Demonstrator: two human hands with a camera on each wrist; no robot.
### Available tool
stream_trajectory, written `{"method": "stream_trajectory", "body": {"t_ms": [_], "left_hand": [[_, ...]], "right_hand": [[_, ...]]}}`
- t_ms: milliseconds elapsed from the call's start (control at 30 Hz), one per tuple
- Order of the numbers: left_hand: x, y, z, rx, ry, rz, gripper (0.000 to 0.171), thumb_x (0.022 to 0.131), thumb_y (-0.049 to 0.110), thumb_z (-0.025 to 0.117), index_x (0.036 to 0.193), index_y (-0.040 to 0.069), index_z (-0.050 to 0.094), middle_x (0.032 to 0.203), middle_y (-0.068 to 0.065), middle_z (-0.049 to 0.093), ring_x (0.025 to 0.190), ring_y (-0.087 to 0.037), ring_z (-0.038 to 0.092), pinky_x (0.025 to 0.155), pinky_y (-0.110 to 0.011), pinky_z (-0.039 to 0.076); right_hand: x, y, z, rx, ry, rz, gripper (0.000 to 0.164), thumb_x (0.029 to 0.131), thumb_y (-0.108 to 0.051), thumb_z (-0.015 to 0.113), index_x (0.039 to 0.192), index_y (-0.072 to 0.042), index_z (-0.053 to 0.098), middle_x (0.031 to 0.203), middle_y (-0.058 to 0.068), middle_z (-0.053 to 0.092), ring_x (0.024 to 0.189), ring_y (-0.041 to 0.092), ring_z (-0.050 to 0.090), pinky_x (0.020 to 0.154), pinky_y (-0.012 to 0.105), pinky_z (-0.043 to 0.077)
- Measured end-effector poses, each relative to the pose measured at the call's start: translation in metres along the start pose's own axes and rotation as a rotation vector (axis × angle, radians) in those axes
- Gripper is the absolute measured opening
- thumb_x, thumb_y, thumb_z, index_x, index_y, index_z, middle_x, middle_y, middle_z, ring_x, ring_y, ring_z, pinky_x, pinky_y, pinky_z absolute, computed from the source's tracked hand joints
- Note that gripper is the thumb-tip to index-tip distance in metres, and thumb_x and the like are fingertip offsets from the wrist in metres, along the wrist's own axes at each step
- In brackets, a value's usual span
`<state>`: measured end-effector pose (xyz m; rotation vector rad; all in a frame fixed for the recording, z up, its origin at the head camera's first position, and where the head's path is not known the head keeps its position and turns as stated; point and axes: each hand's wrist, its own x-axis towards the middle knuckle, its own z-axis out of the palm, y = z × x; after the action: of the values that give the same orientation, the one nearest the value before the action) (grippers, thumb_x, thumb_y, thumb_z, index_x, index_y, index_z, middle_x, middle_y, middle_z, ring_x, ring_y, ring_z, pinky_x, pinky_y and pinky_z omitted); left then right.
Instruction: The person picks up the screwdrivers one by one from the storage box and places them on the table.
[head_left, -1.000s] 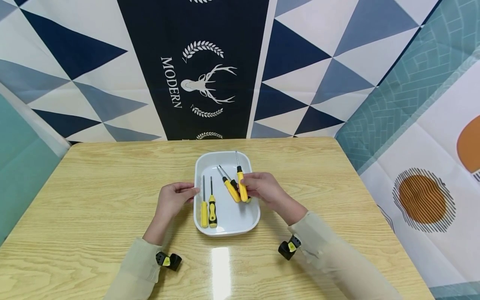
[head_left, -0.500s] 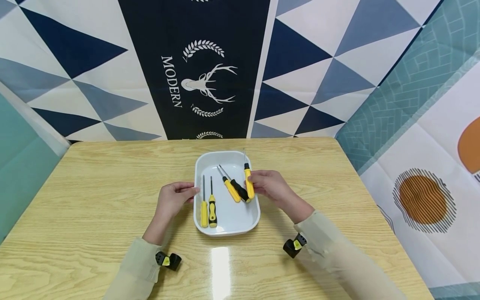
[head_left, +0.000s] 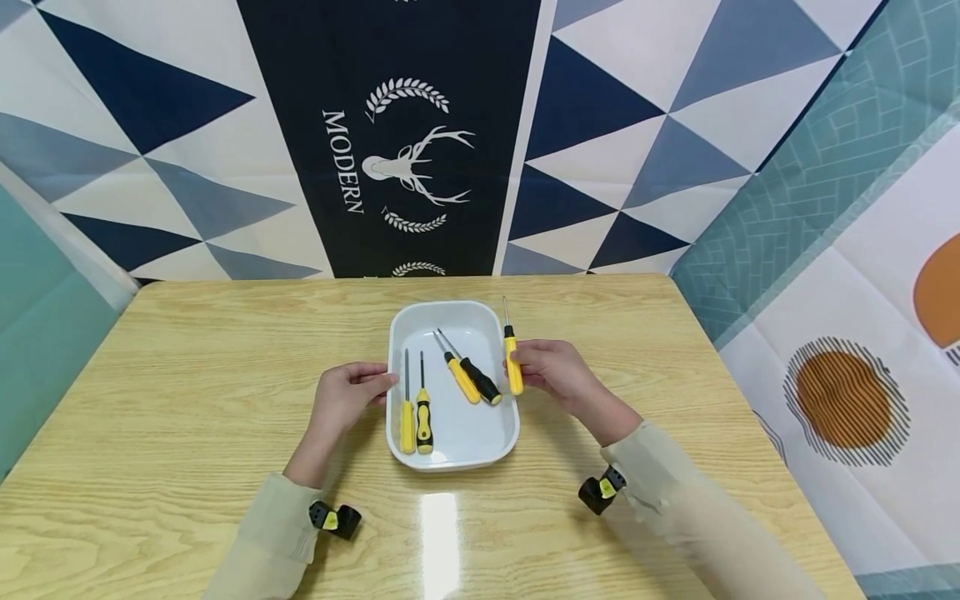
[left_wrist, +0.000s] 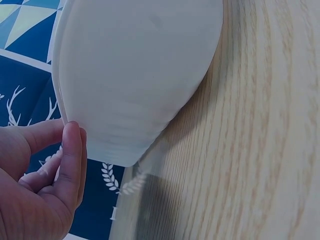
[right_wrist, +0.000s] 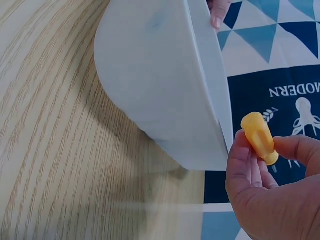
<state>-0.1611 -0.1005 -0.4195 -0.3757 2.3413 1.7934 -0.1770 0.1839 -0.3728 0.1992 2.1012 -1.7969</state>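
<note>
A white tray (head_left: 453,461) stands on the table. My left hand (head_left: 347,400) pinches its left rim between thumb and fingers, which the left wrist view shows close up at the tray wall (left_wrist: 140,75). Over the right rim, my right hand (head_left: 558,372) holds a yellow-handled screwdriver (head_left: 513,364) with its shaft pointing away from me. Inside the tray lie a slim yellow screwdriver (head_left: 407,427), a yellow-and-black screwdriver (head_left: 424,421), another yellow one (head_left: 462,380) and a black-handled one (head_left: 481,382). In the right wrist view the held yellow handle (right_wrist: 258,137) is seen from its butt end.
The wood-grain table (head_left: 225,350) extends on all sides of the tray. A patterned cloth wall (head_left: 420,167) rises behind its far edge. Black wrist cameras (head_left: 335,520) are strapped at both sleeves.
My right hand has carried the yellow screwdriver rightward, from above the tray's inside to over its right rim. The black-handled screwdriver is now uncovered. My left hand stays on the rim.
</note>
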Motion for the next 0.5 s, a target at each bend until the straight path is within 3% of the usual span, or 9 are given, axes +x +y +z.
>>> {"method": "stream_trajectory", "body": {"t_ms": [500], "left_hand": [[-0.001,-0.001,0.000,-0.012,0.002,0.005,0.033,0.083,0.021,0.072,0.109,0.001,0.066,0.104,-0.016,0.068,0.071,-0.005,0.065,0.073,-0.028,0.060]], "right_hand": [[0.003,0.007,-0.013,0.038,0.013,-0.003,0.045,0.091,-0.010,0.052,0.128,0.015,0.045,0.087,0.002,0.067,0.076,0.007,0.063,0.070,0.017,0.056]]}}
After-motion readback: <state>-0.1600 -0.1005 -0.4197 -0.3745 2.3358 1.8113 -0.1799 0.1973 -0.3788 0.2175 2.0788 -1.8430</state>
